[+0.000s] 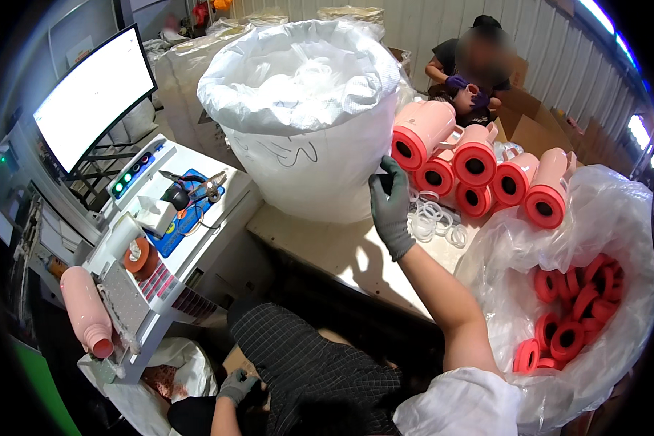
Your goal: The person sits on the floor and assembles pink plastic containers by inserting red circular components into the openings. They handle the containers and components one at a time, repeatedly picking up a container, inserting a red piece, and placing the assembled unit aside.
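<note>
Down at the lower edge, the gloved left hand (237,385) rests by the person's checked lap, fingers loosely curled on nothing. Further left, a pink bottle (86,311) hangs off the machine. On the table (327,247), the gloved right hand (390,207) reaches up beside the big white sack (305,123), fingers pressed together, whether pinching anything cannot be told. White rings (432,218) lie just right, near stacked pink jugs (479,163) at the far edge.

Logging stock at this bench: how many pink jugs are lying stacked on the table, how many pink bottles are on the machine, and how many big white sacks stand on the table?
Pink jugs stacked on their sides: 6
Pink bottle on the machine: 1
Big white sack: 1
Total: 8
</note>
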`<state>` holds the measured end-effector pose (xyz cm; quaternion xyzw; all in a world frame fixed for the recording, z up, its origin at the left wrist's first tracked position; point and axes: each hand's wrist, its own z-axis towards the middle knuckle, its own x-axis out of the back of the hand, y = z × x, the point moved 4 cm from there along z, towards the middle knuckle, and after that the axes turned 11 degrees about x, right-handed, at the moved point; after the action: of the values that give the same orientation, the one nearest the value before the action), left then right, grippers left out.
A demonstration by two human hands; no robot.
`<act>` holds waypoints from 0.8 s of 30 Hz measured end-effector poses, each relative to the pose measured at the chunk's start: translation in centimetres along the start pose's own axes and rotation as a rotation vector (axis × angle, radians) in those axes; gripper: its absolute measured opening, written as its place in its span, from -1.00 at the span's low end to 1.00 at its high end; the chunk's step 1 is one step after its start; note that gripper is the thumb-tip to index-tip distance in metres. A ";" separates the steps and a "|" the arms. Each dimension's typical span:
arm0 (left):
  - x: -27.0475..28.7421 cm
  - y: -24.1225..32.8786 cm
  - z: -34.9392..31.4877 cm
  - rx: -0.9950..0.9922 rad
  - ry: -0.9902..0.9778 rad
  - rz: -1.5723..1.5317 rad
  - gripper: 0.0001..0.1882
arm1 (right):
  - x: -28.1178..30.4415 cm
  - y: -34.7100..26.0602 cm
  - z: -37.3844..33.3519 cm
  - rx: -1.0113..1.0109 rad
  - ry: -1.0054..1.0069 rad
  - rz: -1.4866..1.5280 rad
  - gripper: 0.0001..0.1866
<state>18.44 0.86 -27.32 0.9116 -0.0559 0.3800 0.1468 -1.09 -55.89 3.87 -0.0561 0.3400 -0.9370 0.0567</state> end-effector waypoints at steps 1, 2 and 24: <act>0.0 -0.6 -0.1 0.024 0.006 0.004 -0.36 | -0.3 -2.3 -1.2 0.060 -0.021 -0.022 -0.48; 0.0 -0.9 0.0 0.041 0.012 0.004 -0.36 | -0.4 -4.1 -2.3 0.131 -0.021 -0.026 -0.47; 0.2 1.3 -2.3 0.020 -0.016 0.006 -0.24 | -4.4 -14.0 -28.6 0.288 -0.938 0.149 -0.50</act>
<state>16.82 0.36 -25.37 0.9158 -0.0562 0.3738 0.1361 -1.83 -26.53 -9.16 -0.4389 0.1479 -0.8418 0.2774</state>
